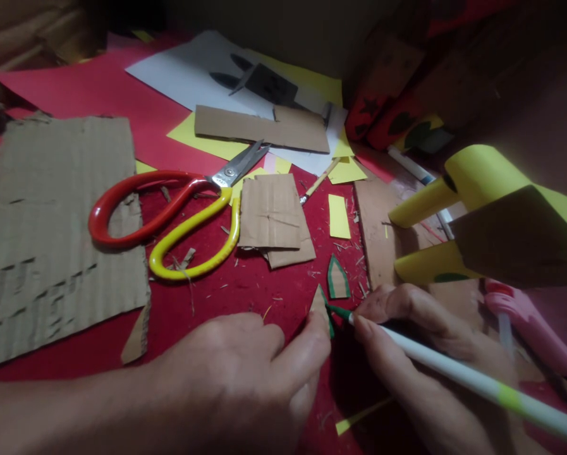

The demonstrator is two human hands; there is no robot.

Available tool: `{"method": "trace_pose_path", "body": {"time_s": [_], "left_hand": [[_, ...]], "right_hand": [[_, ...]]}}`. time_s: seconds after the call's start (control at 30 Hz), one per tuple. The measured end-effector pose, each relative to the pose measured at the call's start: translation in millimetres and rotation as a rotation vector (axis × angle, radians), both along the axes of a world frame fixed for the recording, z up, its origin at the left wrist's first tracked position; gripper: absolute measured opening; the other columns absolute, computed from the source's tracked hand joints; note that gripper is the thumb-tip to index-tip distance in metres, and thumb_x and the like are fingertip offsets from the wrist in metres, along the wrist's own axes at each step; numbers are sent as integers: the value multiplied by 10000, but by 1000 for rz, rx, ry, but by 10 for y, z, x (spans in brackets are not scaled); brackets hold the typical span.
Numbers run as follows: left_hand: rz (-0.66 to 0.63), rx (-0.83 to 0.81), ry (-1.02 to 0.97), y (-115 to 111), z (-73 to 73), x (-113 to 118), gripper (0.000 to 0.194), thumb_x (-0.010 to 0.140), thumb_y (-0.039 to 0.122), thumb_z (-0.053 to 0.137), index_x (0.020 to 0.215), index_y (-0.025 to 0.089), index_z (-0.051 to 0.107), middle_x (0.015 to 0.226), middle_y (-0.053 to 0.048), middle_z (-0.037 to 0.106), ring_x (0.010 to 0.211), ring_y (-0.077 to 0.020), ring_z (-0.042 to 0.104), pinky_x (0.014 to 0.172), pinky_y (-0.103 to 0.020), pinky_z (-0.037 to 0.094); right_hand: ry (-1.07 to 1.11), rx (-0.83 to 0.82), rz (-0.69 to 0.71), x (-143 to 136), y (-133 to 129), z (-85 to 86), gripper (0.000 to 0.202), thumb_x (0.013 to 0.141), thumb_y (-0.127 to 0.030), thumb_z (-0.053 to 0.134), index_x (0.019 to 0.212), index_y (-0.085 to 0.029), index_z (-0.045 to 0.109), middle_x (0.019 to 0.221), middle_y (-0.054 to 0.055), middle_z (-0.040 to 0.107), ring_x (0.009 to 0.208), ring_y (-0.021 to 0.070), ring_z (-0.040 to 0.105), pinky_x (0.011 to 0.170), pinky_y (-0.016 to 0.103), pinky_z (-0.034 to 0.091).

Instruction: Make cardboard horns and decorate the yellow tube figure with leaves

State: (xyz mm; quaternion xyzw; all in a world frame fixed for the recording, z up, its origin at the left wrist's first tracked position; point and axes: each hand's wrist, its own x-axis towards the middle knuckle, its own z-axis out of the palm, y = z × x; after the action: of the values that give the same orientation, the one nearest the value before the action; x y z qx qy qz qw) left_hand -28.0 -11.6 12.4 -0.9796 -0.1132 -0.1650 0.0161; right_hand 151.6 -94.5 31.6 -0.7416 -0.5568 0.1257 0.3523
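My left hand (259, 373) is closed, its fingers pressing a small pointed cardboard piece (318, 304) onto the red surface. Between the thumb and fingers of my right hand (420, 354) is a white marker (447, 366). Its green tip touches the right edge of that piece, where a green line shows. Just behind lies a second pointed cardboard piece (338, 278) with a green border. The lower part of the held piece is hidden under my left fingers.
Red-and-yellow-handled scissors (229, 174) lie left of centre, beside a large corrugated cardboard sheet (60, 234). Stacked cardboard squares (271, 212) sit behind my left hand. At right are a yellow paper-covered construction (489, 177) and a pink glue gun (534, 328). Coloured paper (107, 107) lies behind.
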Motion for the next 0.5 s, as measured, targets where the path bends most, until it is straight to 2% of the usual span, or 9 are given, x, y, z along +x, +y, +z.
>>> {"method": "trace_pose_path", "body": {"time_s": [0.23, 0.4, 0.5], "left_hand": [[-49, 4, 48, 20, -7, -15, 419, 873, 287, 336, 1142, 215, 649, 1054, -16, 747, 583, -183, 605, 597, -330, 458], [-59, -10, 77, 15, -2, -20, 453, 897, 273, 279, 1171, 181, 629, 1072, -38, 735, 606, -194, 601, 613, -340, 447], [-40, -13, 55, 8, -5, -19, 420, 898, 290, 307, 1147, 198, 632, 1070, -28, 736, 595, -190, 596, 610, -333, 438]], "right_hand": [[-25, -16, 44, 39, -23, 3, 191, 816, -253, 614, 632, -235, 563, 549, -29, 657, 423, 107, 581, 374, 158, 434], [-23, -64, 74, 32, -25, 23, 194, 829, -174, 568, 642, -227, 562, 561, -17, 666, 442, 112, 588, 395, 171, 449], [-52, -27, 71, 25, -16, 42, 190, 819, -161, 573, 642, -228, 559, 551, -29, 658, 423, 96, 570, 391, 155, 442]]}}
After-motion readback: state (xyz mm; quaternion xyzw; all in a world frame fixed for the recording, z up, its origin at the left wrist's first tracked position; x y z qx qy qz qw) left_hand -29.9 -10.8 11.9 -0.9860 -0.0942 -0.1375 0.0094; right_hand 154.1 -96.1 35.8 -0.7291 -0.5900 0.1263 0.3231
